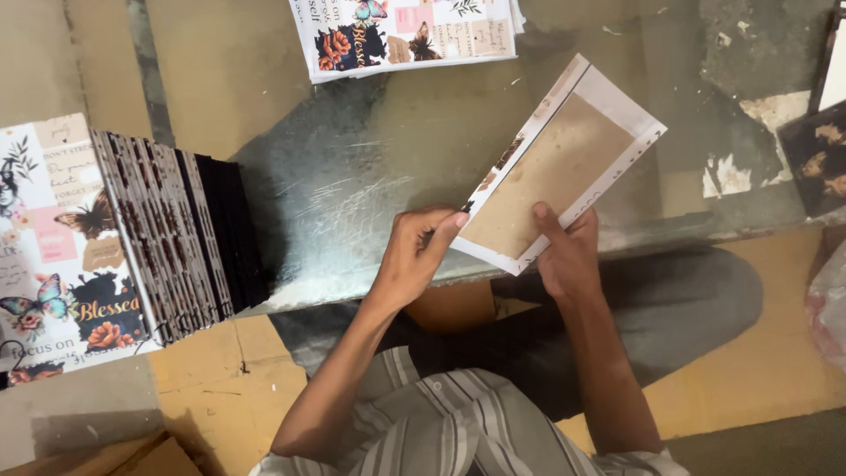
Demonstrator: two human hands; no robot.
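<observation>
Both hands hold one cardboard-backed cover (pixel 564 167), seen from its back: a brown board panel framed by white folded paper edges, tilted so its long side runs toward 1 o'clock. It is lifted above the worn metal-topped table (pixel 352 194), just right of the frame's centre. The left hand (pixel 412 256) pinches the cover's lower left edge at about 7 o'clock of the board, fingers curled shut on that edge. The right hand (pixel 568 256) grips the bottom corner at 6 o'clock, with its thumb (pixel 548 220) pressed flat on the brown board.

At 9 o'clock one fanned stack of finished covers (pixel 176 238) lies edge-on; how many it holds cannot be counted. It rests on one printed sheet with butterflies and flowers (pixel 53 264). At 12 o'clock lies one small pile of similar printed sheets (pixel 405 35). At 3 o'clock one dark floral-printed piece (pixel 815 154) sits at the frame edge.
</observation>
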